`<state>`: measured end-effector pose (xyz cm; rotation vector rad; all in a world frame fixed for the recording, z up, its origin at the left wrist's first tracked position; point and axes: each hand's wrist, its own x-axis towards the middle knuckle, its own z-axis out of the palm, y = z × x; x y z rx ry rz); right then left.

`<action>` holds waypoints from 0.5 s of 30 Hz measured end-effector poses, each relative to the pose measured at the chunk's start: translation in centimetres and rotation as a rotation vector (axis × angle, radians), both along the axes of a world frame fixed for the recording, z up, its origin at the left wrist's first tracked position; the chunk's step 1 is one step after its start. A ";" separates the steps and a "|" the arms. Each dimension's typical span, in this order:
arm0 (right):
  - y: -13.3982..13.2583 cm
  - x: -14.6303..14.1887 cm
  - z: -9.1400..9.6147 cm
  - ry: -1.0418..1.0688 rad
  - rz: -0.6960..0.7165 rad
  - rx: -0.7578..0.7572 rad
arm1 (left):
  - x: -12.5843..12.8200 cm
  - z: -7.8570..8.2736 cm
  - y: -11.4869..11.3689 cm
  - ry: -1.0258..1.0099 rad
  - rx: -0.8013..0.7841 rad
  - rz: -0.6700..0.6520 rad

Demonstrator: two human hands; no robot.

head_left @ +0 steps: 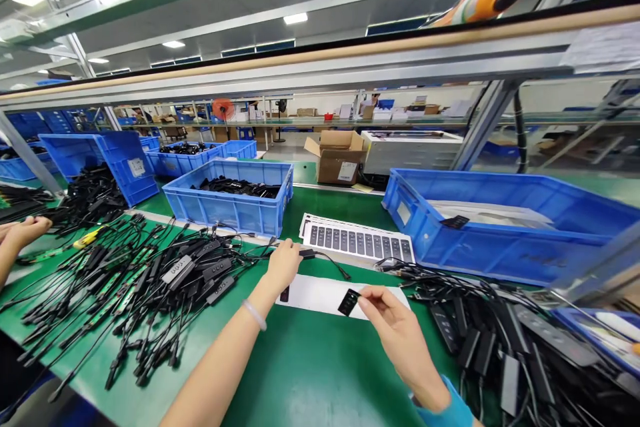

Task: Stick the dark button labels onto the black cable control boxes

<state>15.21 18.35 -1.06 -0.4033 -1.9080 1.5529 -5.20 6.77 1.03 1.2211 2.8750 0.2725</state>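
Observation:
My left hand [284, 265], with a pale bangle on its wrist, is closed on a small black cabled box [307, 253]; the fingers hide part of it. The box's short cable ends in a plug [346, 274] on the right. My right hand [395, 328], in a blue cuff, pinches a small black sticker [349, 302] by its edge. That sticker is above a white backing sheet [320, 292], which bears a dark sticker [285, 294] at its left end. Behind lies a label sheet [360, 241] with a row of dark grey stickers.
Cabled black boxes lie piled at left [200, 273] and right [485, 333]. A blue crate [230, 210] of black parts and a larger blue crate [500, 247] stand behind. A co-worker's hand [27, 232] is at far left. A metal rail [320, 73] crosses above.

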 end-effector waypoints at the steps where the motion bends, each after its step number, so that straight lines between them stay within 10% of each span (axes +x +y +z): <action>1: 0.2 0.6 -0.4 -0.018 -0.004 -0.011 | -0.4 -0.3 1.3 -0.011 0.009 0.000; 7: 1.0 3.7 -1.7 -0.039 -0.084 -0.062 | -1.1 -0.7 5.6 -0.192 0.091 0.028; 15: 2.7 5.7 -1.2 0.101 -0.253 -0.204 | 4.6 2.9 1.9 -0.710 0.686 -0.074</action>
